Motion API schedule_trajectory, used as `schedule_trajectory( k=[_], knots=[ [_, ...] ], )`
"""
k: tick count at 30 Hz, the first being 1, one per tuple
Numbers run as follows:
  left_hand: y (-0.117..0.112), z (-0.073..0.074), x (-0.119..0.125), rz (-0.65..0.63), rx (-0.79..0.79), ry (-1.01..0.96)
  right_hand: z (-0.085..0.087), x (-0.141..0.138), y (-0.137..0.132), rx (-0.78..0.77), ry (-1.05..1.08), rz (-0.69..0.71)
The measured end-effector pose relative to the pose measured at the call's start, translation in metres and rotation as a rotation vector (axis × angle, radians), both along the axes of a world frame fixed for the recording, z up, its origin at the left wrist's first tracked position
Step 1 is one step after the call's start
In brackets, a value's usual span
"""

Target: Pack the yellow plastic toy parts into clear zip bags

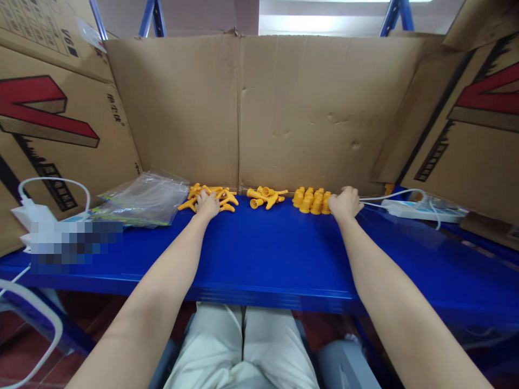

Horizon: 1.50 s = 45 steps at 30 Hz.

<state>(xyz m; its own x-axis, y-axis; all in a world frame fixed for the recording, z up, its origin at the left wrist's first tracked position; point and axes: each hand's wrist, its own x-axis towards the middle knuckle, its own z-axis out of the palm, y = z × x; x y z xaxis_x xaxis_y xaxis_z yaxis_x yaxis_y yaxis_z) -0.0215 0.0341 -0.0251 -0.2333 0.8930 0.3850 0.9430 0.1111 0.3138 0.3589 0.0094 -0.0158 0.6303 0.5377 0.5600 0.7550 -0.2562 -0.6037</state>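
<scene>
My left hand (207, 205) reaches into a pile of yellow branched plastic pieces (229, 199) on the left of the shelf. Its bent fingers close among the pieces, with the tips partly hidden. At the right end of a block of yellow cup-shaped plastic pieces (311, 201), my right hand (345, 203) curls its fingers against the last cup; its fingertips are hidden. Between the hands lies a smaller heap of yellow pieces (266, 197), where tubular ends and thin arms show.
Clear plastic bags (141, 200) lie left of my left hand. A white power strip (424, 210) with cables sits at right, a white charger (40, 216) at far left. A cardboard sheet (300, 113) stands behind the blue shelf (275, 254), with printed boxes (52, 146) at the sides.
</scene>
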Motion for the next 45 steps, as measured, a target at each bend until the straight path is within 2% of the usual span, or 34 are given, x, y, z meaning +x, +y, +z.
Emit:
schedule_trajectory(
  k=[5,10,13,16,20,24,27,30,33,35,40,45],
  knots=[
    [0.001,0.0,-0.001,-0.061,0.046,0.072,0.011,-0.022,0.0,0.112,-0.213,0.142],
    [-0.001,0.001,0.003,-0.064,0.042,0.093,0.013,-0.06,-0.006,0.105,-0.461,0.43],
    [-0.004,0.001,0.006,-0.075,0.046,0.085,0.006,-0.088,-0.009,0.019,-0.597,0.626],
    [-0.006,0.0,0.008,-0.093,0.033,0.061,0.002,-0.115,-0.01,-0.134,-0.709,0.814],
    [-0.007,0.0,0.01,-0.104,0.019,0.039,0.005,-0.145,-0.006,-0.347,-0.786,0.95],
    [-0.007,0.0,0.011,-0.116,0.031,0.031,0.01,-0.166,0.005,-0.453,-0.809,0.97],
    [-0.009,0.001,0.012,-0.124,0.036,0.028,0.01,-0.177,0.013,-0.495,-0.83,0.942],
    [-0.009,0.001,0.012,-0.126,0.034,0.031,0.012,-0.186,0.016,-0.532,-0.937,0.885],
    [-0.01,0.001,0.013,-0.132,0.033,0.036,0.017,-0.188,0.013,-0.505,-1.03,0.835],
    [-0.01,0.001,0.013,-0.138,0.035,0.031,0.023,-0.186,0.009,-0.431,-1.021,0.812],
    [-0.011,0.001,0.013,-0.152,0.036,0.0,0.037,-0.17,0.007,-0.235,-0.755,0.717],
    [-0.012,0.0,0.012,-0.176,0.028,-0.004,0.034,-0.145,0.014,-0.027,-0.339,0.763]
  ],
)
